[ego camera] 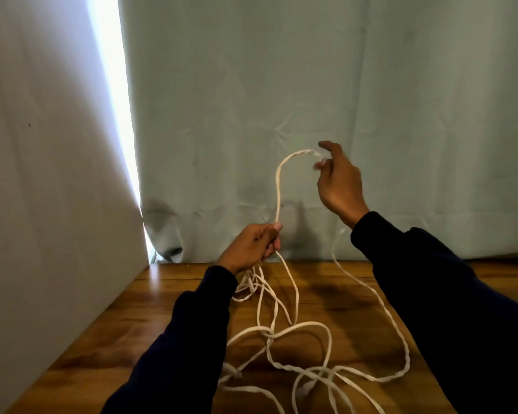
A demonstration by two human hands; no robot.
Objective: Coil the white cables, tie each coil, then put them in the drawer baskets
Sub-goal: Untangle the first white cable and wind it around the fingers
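No readable text anywhere in view: no labels, brands, numbers or signs.

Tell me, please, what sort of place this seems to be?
Probably a room at home: a wooden table stands against a pale curtain with daylight at its edge, beside a white wall.
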